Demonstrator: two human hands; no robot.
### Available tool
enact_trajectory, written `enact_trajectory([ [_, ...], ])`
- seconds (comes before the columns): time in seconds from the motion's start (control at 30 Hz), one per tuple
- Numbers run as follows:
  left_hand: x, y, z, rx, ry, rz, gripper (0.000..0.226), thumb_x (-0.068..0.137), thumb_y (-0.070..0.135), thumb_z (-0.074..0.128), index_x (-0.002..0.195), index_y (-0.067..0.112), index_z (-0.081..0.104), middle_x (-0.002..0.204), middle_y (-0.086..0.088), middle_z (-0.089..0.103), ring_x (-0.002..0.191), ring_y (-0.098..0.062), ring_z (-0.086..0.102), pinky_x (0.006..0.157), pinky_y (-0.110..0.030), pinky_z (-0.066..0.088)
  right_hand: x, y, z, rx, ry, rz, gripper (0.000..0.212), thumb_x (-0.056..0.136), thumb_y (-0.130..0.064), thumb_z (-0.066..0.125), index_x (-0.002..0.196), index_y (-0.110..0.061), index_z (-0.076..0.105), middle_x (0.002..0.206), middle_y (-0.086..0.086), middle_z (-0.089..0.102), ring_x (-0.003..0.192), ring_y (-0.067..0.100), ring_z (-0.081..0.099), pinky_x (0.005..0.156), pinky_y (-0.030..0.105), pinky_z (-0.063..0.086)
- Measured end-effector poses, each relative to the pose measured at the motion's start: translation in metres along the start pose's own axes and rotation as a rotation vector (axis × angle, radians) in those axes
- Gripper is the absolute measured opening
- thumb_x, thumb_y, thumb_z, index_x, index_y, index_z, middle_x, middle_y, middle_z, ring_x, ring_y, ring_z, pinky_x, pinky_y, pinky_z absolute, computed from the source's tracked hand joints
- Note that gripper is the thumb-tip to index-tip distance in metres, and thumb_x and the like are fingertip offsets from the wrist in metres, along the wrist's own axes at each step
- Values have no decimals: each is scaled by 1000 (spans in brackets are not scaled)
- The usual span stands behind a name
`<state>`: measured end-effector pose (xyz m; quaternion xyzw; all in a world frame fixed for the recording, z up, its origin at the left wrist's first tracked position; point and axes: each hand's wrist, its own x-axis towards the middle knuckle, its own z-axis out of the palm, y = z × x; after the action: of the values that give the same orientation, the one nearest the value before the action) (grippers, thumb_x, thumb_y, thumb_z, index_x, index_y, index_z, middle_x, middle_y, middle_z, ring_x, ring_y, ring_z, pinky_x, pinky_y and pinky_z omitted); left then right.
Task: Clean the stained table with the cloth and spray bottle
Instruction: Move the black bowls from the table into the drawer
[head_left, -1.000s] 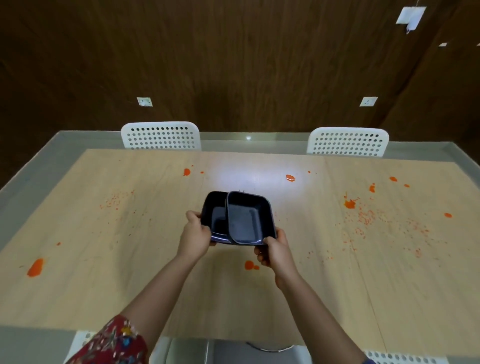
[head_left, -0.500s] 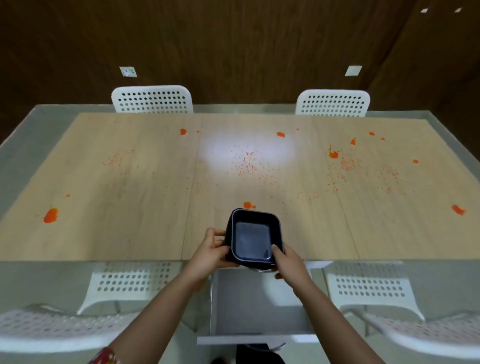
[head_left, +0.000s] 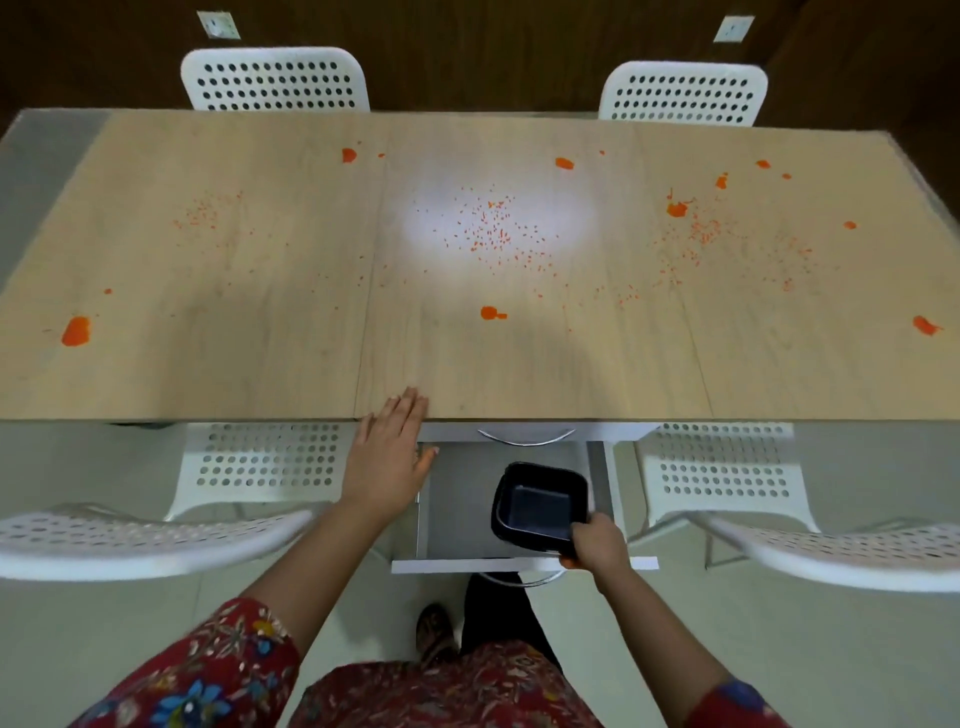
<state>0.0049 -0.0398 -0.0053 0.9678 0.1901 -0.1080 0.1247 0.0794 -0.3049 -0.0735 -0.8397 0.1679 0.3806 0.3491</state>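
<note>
Right hand (head_left: 592, 540): grasping the black tray (head_left: 540, 506) by its near right corner.
Black tray: held level over the right part of the drawer (head_left: 457, 499), close to the drawer's right wall; grey drawer floor shows to its left.
Left hand (head_left: 387, 457): released, fingers straight, with the tips lying over the table's near edge. It is just left of the drawer, and I cannot tell whether it presses down.
Drawer: stands open under the middle of the table's near edge, between the left near chair (head_left: 260, 462) and the right near chair (head_left: 722, 462).
Table (head_left: 260, 374): spans the view ahead, its wood top bordered by grey on the left.
Stains: orange specks (head_left: 493, 234) at the centre and blobs near the left edge (head_left: 76, 331), the right edge (head_left: 923, 326) and the near middle (head_left: 488, 313).
</note>
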Motion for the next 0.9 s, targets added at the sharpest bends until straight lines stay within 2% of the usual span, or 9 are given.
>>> enact_trajectory([
  [0.1, -3, -5, 15, -4, 75, 6, 72, 91, 55, 13, 155, 21, 13, 162, 4, 7, 149, -14, 9, 116, -34, 1, 25, -1, 22, -120, 28, 7, 13, 88, -4, 49, 92, 3, 59, 76, 13, 63, 66, 26, 62, 57, 29, 47],
  [0.2, -2, -8, 21, -36, 108, 20, 71, 90, 53, 12, 154, 21, 16, 160, 6, 8, 146, -8, 5, 117, -32, 1, 58, 1, 43, -178, 18, 17, 22, 87, -1, 50, 107, 4, 58, 100, 20, 65, 89, 34, 62, 71, 35, 50],
  [0.3, -2, -7, 24, -54, 144, 1, 67, 94, 51, 18, 154, 22, 18, 160, 8, 10, 144, -4, 3, 118, -32, 3, 84, 6, 59, -254, -46, 56, 27, 83, 0, 54, 110, -4, 58, 108, 17, 66, 98, 33, 63, 75, 34, 51],
  [0.4, 0, -7, 31, -36, 154, -5, 64, 95, 47, 24, 154, 23, 18, 160, 8, 10, 146, -6, 5, 119, -31, 1, 113, 20, 71, -204, -68, 76, 32, 82, 6, 54, 112, -2, 58, 110, 19, 65, 101, 36, 63, 81, 35, 53],
  [0.53, 1, -7, 37, -4, 175, -21, 64, 96, 46, 24, 155, 22, 15, 161, 6, 10, 147, -8, 6, 118, -29, -4, 142, 44, 85, -115, -84, 139, 38, 84, 3, 50, 121, -1, 56, 116, 23, 62, 102, 41, 62, 87, 50, 55],
  [0.6, 1, -8, 38, 5, 178, -19, 65, 95, 46, 24, 155, 22, 14, 162, 6, 8, 148, -9, 5, 118, -30, -3, 122, 31, 79, -177, -83, 135, 36, 87, -1, 50, 123, 1, 54, 120, 23, 61, 107, 40, 61, 91, 41, 52],
  [0.7, 1, -8, 40, -7, 184, -11, 65, 96, 46, 24, 155, 23, 13, 162, 6, 7, 148, -8, 2, 120, -32, 0, 100, 17, 68, -236, -84, 124, 37, 92, -6, 48, 128, 2, 49, 125, 22, 59, 112, 36, 59, 79, 31, 45],
  [0.8, 0, -9, 39, -24, 183, -6, 65, 96, 46, 24, 155, 23, 13, 162, 7, 6, 148, -8, 1, 120, -34, 2, 63, 15, 57, -154, 82, -86, 41, 94, -14, 51, 135, -8, 46, 128, 15, 55, 109, 33, 59, 84, 34, 46],
  [0.9, 0, -8, 38, -30, 183, 5, 64, 97, 47, 25, 155, 22, 13, 162, 6, 7, 148, -8, 2, 119, -32, 1, 14, 36, 53, -128, 111, -484, 16, 96, -14, 51, 109, -16, 61, 100, 0, 64, 88, 17, 63, 77, 27, 49],
])
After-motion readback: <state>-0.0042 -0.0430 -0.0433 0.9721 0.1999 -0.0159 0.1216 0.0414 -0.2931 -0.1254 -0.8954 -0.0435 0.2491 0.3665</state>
